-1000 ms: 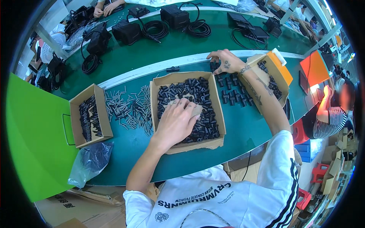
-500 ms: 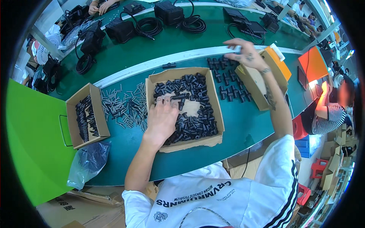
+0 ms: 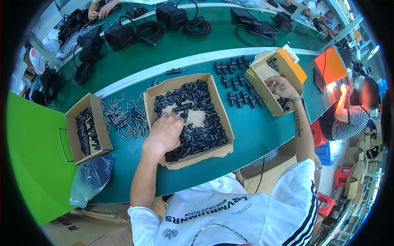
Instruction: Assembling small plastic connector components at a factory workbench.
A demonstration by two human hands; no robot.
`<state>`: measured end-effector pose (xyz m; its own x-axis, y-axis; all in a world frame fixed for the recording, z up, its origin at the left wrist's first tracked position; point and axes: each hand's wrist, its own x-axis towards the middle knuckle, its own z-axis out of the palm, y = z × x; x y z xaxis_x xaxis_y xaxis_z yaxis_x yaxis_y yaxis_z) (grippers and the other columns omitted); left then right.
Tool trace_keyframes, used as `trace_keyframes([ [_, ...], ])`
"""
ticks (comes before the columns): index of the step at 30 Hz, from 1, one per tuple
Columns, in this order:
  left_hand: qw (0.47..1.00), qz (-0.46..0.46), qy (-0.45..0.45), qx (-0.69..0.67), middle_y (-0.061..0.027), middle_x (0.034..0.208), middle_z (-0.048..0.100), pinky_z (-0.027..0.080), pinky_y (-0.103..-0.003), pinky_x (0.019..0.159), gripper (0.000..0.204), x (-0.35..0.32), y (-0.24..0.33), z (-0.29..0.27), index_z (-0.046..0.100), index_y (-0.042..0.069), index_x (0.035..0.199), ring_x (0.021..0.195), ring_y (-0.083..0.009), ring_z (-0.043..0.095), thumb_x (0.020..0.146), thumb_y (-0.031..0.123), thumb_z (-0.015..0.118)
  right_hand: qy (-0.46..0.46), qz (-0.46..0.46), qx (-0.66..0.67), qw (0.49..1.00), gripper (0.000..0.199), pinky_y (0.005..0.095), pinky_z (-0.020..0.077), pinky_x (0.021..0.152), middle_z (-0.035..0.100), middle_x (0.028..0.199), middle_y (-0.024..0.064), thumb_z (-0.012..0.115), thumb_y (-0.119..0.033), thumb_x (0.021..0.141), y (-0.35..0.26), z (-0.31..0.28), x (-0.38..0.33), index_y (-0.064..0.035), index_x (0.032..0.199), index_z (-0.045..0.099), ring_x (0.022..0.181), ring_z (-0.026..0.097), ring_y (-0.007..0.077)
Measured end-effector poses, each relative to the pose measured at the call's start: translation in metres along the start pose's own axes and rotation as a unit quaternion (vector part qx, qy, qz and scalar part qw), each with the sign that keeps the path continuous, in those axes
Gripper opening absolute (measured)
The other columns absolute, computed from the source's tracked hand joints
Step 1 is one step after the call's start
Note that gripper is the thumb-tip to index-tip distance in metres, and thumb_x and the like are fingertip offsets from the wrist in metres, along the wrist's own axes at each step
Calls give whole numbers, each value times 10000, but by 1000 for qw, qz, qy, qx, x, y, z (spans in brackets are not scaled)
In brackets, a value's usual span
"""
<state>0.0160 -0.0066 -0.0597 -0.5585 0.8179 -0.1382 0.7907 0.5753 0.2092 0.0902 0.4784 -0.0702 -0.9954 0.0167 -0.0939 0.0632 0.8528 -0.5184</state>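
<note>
While the person is leaning over a green work table (image 3: 254, 135), the left hand (image 3: 164, 133) is reaching down into the middle cardboard box (image 3: 223, 121), palm down, fingers curled loosely onto the black plastic fittings (image 3: 201, 131) inside; whether they are actually pinching a piece cannot be told; the left forearm is coming up from the lower edge. The right arm is stretching out to the far right, and the right hand (image 3: 281, 87) is hovering inside a tilted cardboard box (image 3: 259, 80) with an orange flap; its fingers are bent inward, and what they are gripping, if anything, is hidden. Between the two boxes, assembled black tee pieces (image 3: 238, 84) are lying in rows on the table. Left of the middle box, a scatter of small grey pins (image 3: 123, 117) is spreading across the surface, and beyond it a smaller cardboard box (image 3: 104, 139) is holding thin dark parts; a crumpled plastic bag (image 3: 92, 178) is hanging at the near edge. Behind a white strip, black power units with coiled cables (image 3: 152, 28) are sitting; another person in a striped shirt (image 3: 347, 121) is working at the right.
</note>
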Motion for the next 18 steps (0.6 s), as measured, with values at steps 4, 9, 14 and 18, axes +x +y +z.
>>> trace_keyframes([
  [4,998,-13,59,34,-192,1081,663,533,-458,883,269,-8,6,-4,677,16,1008,1050,-369,630,740,0,654,-12,14,34,999,307,294,533,729,691,877,97,633,47,720,5,10,2,-35,1007,705,803,654,175],
  [9,996,-49,-76,6,-170,1043,663,532,-455,864,203,1,5,-15,675,39,980,1033,-351,635,788,12,616,86,69,-33,993,246,273,529,702,694,808,76,688,38,720,-3,4,-3,-23,956,715,749,652,130],
  [14,999,-10,-31,-36,-177,983,654,533,-448,845,154,-2,-5,-6,661,26,916,978,-361,637,784,-22,598,185,83,292,935,233,249,560,687,717,854,89,769,-69,839,-45,-13,-13,43,1032,704,768,691,142],
  [18,999,-3,-3,-51,-186,958,652,526,-445,853,124,-5,-8,-2,649,18,868,957,-371,636,765,-38,608,144,48,360,921,241,212,517,644,705,875,83,759,-83,842,-74,-15,-14,31,1046,705,724,668,121],
])
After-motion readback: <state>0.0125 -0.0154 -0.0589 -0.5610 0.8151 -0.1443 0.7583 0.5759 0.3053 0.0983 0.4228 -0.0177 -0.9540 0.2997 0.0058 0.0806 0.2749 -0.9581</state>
